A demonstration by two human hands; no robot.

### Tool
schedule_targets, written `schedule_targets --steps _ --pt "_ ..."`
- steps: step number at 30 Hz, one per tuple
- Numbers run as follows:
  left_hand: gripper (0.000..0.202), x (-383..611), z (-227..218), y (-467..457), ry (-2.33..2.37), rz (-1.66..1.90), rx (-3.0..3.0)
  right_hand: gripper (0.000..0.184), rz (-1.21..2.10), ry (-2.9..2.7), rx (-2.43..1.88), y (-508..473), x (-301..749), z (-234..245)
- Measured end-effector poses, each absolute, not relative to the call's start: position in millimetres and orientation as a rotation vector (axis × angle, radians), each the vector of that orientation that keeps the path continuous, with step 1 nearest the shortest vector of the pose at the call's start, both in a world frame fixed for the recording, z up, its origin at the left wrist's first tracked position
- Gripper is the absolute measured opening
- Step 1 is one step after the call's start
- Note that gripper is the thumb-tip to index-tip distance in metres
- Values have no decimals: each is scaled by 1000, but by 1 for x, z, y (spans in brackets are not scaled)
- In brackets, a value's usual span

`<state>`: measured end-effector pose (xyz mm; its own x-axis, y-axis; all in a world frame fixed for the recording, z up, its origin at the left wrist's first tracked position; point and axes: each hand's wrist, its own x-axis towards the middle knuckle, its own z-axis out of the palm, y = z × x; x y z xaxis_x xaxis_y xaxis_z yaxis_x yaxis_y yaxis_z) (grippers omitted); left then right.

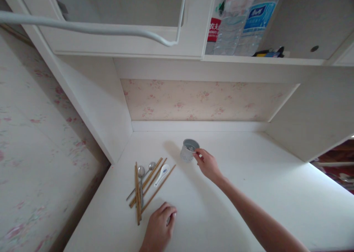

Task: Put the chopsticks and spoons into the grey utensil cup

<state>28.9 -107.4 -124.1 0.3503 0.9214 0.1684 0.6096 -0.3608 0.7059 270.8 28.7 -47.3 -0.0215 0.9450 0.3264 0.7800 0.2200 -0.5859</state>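
My right hand [207, 164] pinches the near right rim of a utensil holder [187, 155], a small light grey cup with drain holes, standing at the back of the white tabletop. My left hand [162, 222] rests on the tabletop nearer to me, its fingers curled and nothing visible in them. Just beyond it, to the left, lie several wooden chopsticks [151, 178], some crossing each other. Among them are a metal spoon [141, 171] and a second, smaller-looking metal spoon [152, 165]. A white ceramic spoon [162, 175] with a blue mark lies between the chopsticks.
Above the tabletop [238, 204] hangs a white cabinet [127, 42], with plastic bottles [238, 23] on its open shelf. A white bar [91, 29] crosses the upper left. White side panels [312, 115] and flowered wallpaper [193, 99] enclose the space.
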Motion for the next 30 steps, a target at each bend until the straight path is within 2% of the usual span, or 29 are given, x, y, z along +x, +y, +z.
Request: schedule_targets --steps 9,24,30 --pt "27 38 -118 -112 1390 705 2082 25 433 -1846 -1551 -39 308 -70" --pt "24 40 -108 -119 1449 791 2004 32 454 -1930 -1581 -52 310 -77" --pt "30 -6 -91 -92 1759 817 1882 38 503 -1937 -1586 -58 311 -75"
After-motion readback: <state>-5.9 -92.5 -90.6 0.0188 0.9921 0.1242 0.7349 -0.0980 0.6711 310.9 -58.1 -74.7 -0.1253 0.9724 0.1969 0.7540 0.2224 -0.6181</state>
